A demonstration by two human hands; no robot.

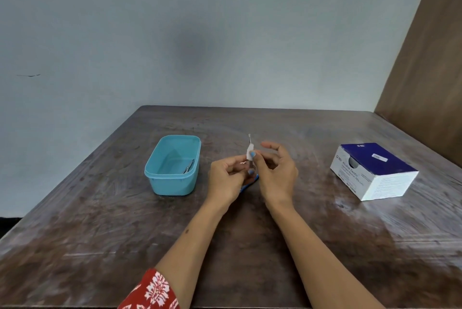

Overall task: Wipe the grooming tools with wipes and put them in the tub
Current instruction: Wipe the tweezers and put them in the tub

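We see one thin metal tool (188, 166) already in the turquoise plastic tub (172, 166). Right of the tub, our left hand (226, 178) grips a slim metal tool (249, 139); our right hand (276, 173) pinches a white wipe (249, 153) around it, mid-wipe.

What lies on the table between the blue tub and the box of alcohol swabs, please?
In the head view, both hands work there: the left hand holds a slim tool while the right hand pinches a white wipe around it, between the tub and the box.
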